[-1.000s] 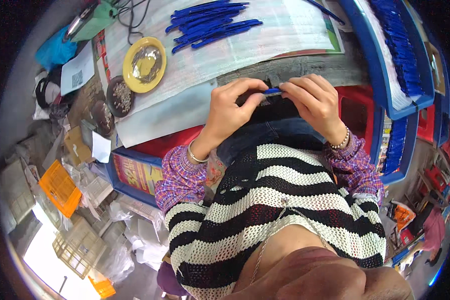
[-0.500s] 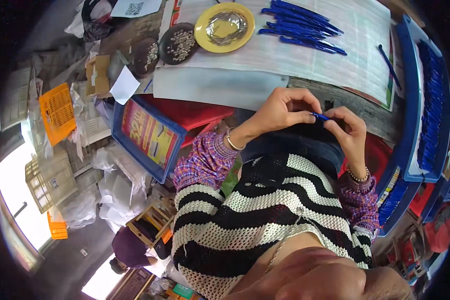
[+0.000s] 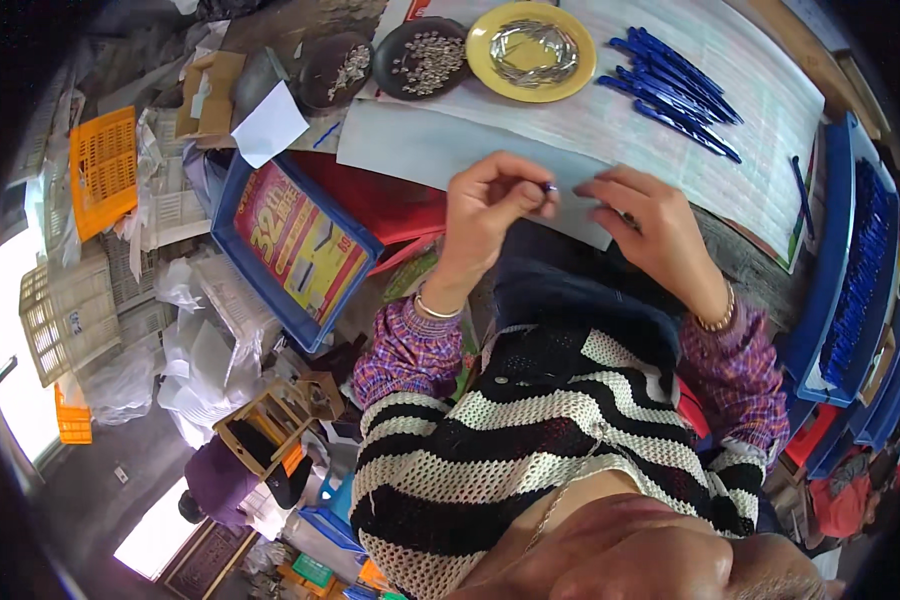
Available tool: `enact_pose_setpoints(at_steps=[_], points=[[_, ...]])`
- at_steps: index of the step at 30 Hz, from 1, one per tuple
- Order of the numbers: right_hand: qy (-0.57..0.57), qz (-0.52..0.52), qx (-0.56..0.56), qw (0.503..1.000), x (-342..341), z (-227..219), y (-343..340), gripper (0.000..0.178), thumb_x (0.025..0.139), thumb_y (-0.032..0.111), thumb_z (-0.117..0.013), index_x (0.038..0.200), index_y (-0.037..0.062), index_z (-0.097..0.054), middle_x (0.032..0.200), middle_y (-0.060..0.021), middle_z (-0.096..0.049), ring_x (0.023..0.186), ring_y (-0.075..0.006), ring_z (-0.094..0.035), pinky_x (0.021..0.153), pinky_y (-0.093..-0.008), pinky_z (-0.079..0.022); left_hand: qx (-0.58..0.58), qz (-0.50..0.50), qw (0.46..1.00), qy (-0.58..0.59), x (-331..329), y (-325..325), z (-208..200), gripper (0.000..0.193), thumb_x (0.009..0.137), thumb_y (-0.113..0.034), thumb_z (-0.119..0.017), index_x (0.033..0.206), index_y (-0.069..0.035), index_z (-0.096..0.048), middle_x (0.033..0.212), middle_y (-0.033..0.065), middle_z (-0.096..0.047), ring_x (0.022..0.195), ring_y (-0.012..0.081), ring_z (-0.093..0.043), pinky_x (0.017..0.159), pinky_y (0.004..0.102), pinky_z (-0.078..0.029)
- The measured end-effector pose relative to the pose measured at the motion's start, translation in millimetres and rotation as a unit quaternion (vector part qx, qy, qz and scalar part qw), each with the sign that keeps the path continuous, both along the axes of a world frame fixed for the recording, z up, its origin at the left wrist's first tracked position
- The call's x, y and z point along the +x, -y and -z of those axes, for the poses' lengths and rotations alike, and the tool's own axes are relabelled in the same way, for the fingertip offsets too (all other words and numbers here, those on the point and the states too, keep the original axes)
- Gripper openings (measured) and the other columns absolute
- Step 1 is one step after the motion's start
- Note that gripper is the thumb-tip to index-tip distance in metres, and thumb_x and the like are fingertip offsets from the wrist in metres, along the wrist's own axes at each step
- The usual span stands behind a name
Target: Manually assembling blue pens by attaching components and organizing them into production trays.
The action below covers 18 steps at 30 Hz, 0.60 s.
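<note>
Near the table's front edge, my left hand (image 3: 492,212) is closed in a pinch. The end of a small blue piece (image 3: 550,188) shows at its thumb and fingertips; the rest is hidden by the fingers. My right hand (image 3: 655,215) hovers just to the right, with its fingers stretched toward the left hand and its thumb apart below them. A pile of slim glossy blue pieces (image 3: 678,92) lies on the white mat beyond. Left of it stand a yellow dish (image 3: 482,75) of thin metal parts and two dark dishes (image 3: 382,80) (image 3: 305,88) of small metal parts.
One blue piece (image 3: 803,195) lies apart at the mat's right edge. A blue tray (image 3: 838,255) full of blue pieces stands at right. At left are an empty-looking blue tray (image 3: 228,205) with a printed sheet and an orange crate (image 3: 105,175). Another person (image 3: 215,485) is behind at lower left.
My hands have parted: the right hand has let go of the blue piece, which stays in the left. The left hand moved left. The whole view has shifted slightly.
</note>
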State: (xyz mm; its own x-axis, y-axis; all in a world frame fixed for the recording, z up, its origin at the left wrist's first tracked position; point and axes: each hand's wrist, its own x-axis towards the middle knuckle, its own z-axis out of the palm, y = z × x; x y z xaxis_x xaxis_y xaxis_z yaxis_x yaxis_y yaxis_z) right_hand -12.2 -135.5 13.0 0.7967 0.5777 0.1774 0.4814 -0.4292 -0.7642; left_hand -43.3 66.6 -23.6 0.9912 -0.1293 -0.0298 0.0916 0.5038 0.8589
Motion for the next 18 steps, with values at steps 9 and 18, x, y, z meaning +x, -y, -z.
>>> enact_pose_setpoints(at_steps=[9,18], points=[[0.225,-0.070,-0.073,0.969,79.6,39.1,-123.1,0.028,0.071,-0.001,-0.056,0.098,0.0054,-0.063,0.092,-0.0086,-0.052,0.074,-0.0297,-0.059,0.063,-0.0388,-0.048,-0.011,-0.133,0.991,-0.012,-20.5,-52.2,18.9,0.012,0.085,-0.006,-0.061,0.094,0.002,-0.058,0.082,0.0113,-0.062,0.065,0.0130,-0.054,0.060,0.0240,-0.043],[0.290,-0.044,-0.069,0.953,99.4,57.6,-144.1,0.025,0.069,0.000,-0.056,0.093,0.0052,-0.062,0.095,-0.0068,-0.052,0.086,-0.0258,-0.057,0.066,-0.0370,-0.050,-0.014,-0.161,0.987,-0.016,-16.7,-70.1,25.7,0.016,0.085,-0.007,-0.061,0.099,0.001,-0.057,0.086,0.0115,-0.062,0.068,0.0135,-0.055,0.061,0.0237,-0.042]])
